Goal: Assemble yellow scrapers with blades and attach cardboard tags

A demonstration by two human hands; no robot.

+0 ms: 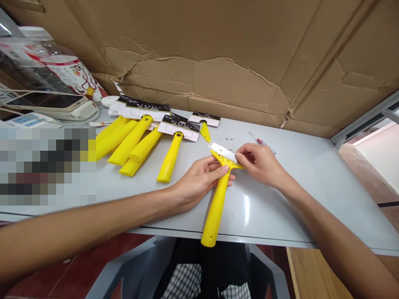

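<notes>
A yellow scraper (pixel 218 203) is in my left hand (pixel 201 178), its thumb pressed on the neck just below the wide head and fingers wrapped behind. Along the head lies a pale flat blade (pixel 222 152). My right hand (pixel 260 162) pinches at the right end of this blade with thumb and forefinger; the fingertips partly cover that end. The scraper's handle points down toward the table's front edge. Just beyond the hands lie small dark bits (pixel 229 139), too small to name surely, and a thin screwdriver-like tool (pixel 256 138) with a red part, partly behind my right hand.
Several yellow scrapers (pixel 170 160) with black-and-white cards (pixel 179 126) lie on the white table (pixel 296 199) at left. A small yellow piece (pixel 205 132) touches another card (pixel 212 121). A phone (pixel 46 101), bottles (pixel 67 66) and a cardboard wall (pixel 237 83) stand behind.
</notes>
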